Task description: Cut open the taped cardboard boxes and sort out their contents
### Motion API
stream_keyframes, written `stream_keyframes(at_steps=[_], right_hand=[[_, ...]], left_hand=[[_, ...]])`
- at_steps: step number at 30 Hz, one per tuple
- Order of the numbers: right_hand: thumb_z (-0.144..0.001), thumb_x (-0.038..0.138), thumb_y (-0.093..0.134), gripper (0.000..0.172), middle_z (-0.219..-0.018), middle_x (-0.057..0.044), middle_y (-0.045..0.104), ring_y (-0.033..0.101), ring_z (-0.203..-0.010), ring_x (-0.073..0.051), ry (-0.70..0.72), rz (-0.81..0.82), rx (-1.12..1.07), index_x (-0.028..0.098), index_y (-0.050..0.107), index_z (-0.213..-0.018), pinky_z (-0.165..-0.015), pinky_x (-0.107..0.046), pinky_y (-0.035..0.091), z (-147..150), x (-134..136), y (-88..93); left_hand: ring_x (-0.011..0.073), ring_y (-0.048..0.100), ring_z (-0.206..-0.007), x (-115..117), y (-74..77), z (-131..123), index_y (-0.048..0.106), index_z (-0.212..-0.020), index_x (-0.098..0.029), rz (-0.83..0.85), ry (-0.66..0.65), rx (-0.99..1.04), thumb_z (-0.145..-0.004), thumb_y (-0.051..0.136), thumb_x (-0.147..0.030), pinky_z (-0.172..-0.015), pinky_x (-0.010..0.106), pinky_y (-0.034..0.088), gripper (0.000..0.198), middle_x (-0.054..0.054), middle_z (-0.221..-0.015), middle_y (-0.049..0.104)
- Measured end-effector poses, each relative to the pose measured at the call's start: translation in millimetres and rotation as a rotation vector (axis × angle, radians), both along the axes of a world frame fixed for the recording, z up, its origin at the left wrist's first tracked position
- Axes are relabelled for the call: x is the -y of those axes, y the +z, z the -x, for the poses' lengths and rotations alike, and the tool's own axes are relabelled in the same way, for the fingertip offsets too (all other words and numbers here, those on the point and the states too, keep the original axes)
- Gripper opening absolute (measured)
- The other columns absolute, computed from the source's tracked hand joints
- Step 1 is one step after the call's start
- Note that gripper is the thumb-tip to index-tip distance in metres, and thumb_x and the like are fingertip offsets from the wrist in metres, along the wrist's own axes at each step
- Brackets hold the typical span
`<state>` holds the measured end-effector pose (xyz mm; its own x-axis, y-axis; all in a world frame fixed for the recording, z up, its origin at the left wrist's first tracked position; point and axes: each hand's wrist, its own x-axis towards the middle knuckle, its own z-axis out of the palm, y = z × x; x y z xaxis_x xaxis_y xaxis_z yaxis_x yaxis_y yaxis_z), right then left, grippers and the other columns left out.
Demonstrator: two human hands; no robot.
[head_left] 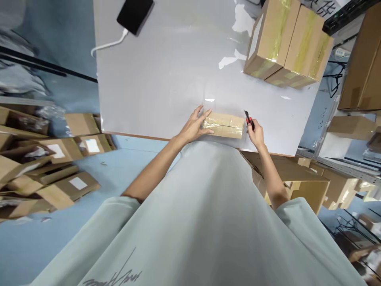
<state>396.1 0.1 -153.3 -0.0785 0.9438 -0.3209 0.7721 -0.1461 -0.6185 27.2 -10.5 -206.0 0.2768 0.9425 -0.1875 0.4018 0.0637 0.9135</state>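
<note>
A small taped cardboard box (pixel 225 125) lies near the front edge of the white table (pixel 166 79). My left hand (pixel 195 125) rests on the box's left end, fingers spread over its top and side. My right hand (pixel 256 133) is just right of the box, closed round a red and black utility knife (pixel 249 118) whose blade points up and away beside the box's right end.
Two larger taped cartons (pixel 287 41) stand at the table's back right. A black phone (pixel 135 14) with a white cable lies at the back left. Several open cardboard boxes (pixel 44 163) crowd the blue floor at left; more cartons and shelving stand at right.
</note>
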Motion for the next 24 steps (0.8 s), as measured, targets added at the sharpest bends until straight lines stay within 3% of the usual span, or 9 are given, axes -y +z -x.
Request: stream_keyframes(at_steps=[5,11,16,24], right_hand=[[-0.119,0.066,0.038,0.055,-0.124,-0.012,0.082,0.077,-0.110,-0.031,0.207,-0.153,0.200,0.025,0.070,-0.134,-0.095,-0.038,0.057,45,-11,47.0],[-0.124,0.053,0.030,0.056,-0.139,-0.014,0.079,0.076,-0.115,-0.031,0.595,-0.070,0.455,0.022,0.071,-0.145,-0.086,-0.035,0.053,106,-14,89.7],[-0.124,0.045,0.034,0.051,-0.140,-0.018,0.077,0.076,-0.112,-0.032,0.851,0.040,0.649,0.020,0.069,-0.152,-0.081,-0.034,0.046,146,-25,107.0],[-0.124,0.043,0.034,0.052,-0.143,-0.018,0.075,0.076,-0.112,-0.033,0.920,0.108,0.754,0.019,0.069,-0.153,-0.079,-0.035,0.043,167,-35,118.6]], left_hand=[[0.0529,0.024,-0.176,5,-7.6,-1,0.055,-0.174,-0.028,-0.025,0.051,0.098,-0.068,0.089,-0.097,-0.141,0.069,0.024,0.131,0.017,-0.189,0.027],[0.0468,0.031,-0.176,8,-16.4,-1,0.043,-0.180,-0.039,-0.033,-0.011,0.090,-0.076,0.085,-0.094,-0.142,0.061,0.033,0.125,0.014,-0.190,0.029],[0.0458,0.035,-0.174,6,-25.3,-5,0.044,-0.179,-0.044,-0.061,-0.002,0.159,-0.078,0.090,-0.087,-0.141,0.060,0.037,0.119,0.009,-0.187,0.037],[0.0458,0.037,-0.174,8,-33.2,-12,0.047,-0.176,-0.048,-0.061,0.028,0.228,-0.080,0.095,-0.075,-0.140,0.062,0.037,0.110,0.005,-0.186,0.037]])
